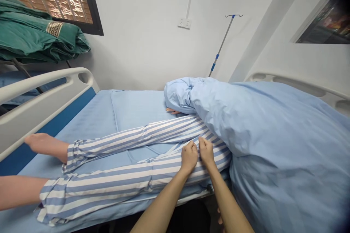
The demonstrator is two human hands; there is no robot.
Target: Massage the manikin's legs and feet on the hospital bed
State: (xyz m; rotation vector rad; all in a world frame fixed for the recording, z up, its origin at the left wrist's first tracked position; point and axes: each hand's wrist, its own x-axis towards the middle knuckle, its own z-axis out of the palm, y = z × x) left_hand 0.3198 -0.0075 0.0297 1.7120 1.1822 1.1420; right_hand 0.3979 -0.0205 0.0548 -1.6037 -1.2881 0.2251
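Note:
My left hand is closed in a fist over the upper thigh of a figure lying on the bed. Beside it, a small gap away, my right hand is also curled into a fist, nearer the hip. No object shows in either one. Beneath both are blue-and-white striped trousers covering the figure's two stretched legs. A bare foot sticks out at the far cuff. The light blue quilt is folded back over the upper body, hiding it, and the figure's hand peeks out under its edge.
The blue-sheeted bed has a pale footboard at left and a headboard at right. An IV pole stands against the wall. Green folded cloth lies beyond the footboard. Fingers show beneath my right forearm.

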